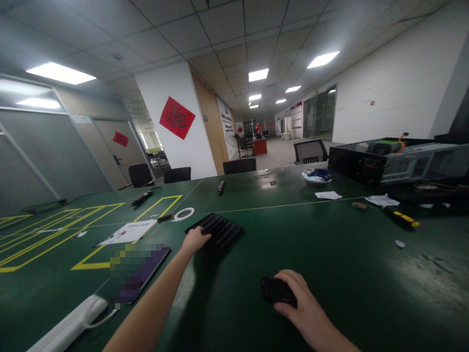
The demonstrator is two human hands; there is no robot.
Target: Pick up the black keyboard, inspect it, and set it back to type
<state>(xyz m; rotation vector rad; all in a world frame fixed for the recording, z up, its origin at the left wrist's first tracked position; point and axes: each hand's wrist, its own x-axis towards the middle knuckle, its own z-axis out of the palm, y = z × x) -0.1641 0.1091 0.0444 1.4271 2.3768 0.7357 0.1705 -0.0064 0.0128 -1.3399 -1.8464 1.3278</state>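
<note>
Reaching forward, my left hand (197, 240) has its fingers closed on the near left edge of a black gridded tray (225, 232). The tray is rectangular, with rows of slots or compartments, and is tilted over the green table. Closer to me, my right hand (298, 298) is wrapped around a small black object (276, 291) shaped like a computer mouse; part of it is hidden by the fingers. A white tape roll (184, 214) lies just beyond the left hand, touching or near a dark-handled tool (165, 218). Left of my forearm rests a tablet or large phone (146, 274).
A white power strip (69, 325) lies front left. Yellow tape outlines and a white paper sheet (128, 231) mark the table's left side. At right are an open black computer case (355, 164), a yellow-black screwdriver (401, 217) and a bowl (317, 181). Chairs stand behind the table.
</note>
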